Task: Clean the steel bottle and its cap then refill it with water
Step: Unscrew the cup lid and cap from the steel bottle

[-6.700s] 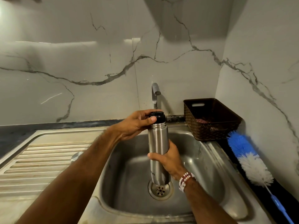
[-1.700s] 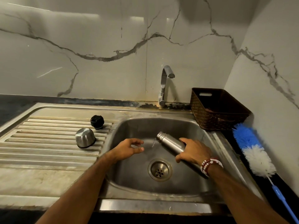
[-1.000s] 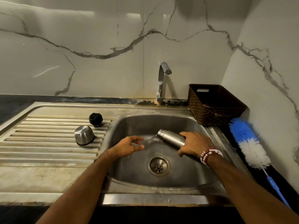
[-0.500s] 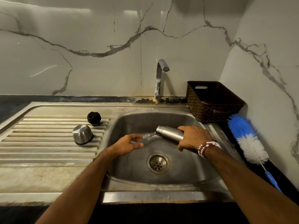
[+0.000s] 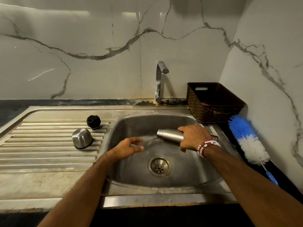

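1. Steel bottle (image 5: pixel 170 135) is over the sink basin (image 5: pixel 188 169), lying nearly level, open mouth to the left and tipped slightly down. No cap on it.
2. Water (image 5: pixel 151 141) runs out of the mouth in a thin stream into the basin, down toward the drain (image 5: pixel 159 165).
3. My right hand (image 5: pixel 194 136) is wrapped around the bottle's middle, fingers over the top, thumb below. Beaded red-and-white bracelets (image 5: pixel 206 145) on that wrist.
4. My left hand (image 5: pixel 129 145) is empty, fingers loosely curled and part spread, hovering in the basin just left of the stream. Can't tell if the water touches it.
5. Black stopper (image 5: pixel 93 122) stands on the ribbed drainboard (image 5: pixel 41 145), left of the basin, toward the back.
6. Steel cup cap (image 5: pixel 82 140) sits on the drainboard too, mouth down and tilted, just in front of the stopper, apart from it.
7. Tap (image 5: pixel 159 79) stands behind the basin at the back edge; nothing visible coming from its spout.
8. Brown woven basket (image 5: pixel 213 112) sits at the back right corner, beside the basin.
9. Blue-and-white bottle brush (image 5: pixel 249 141) lies on the dark bench (image 5: pixel 9 108) right of the sink, bristles toward the basket, blue handle toward me.
10. Marble-pattern wall (image 5: pixel 98 46) behind and to the right.
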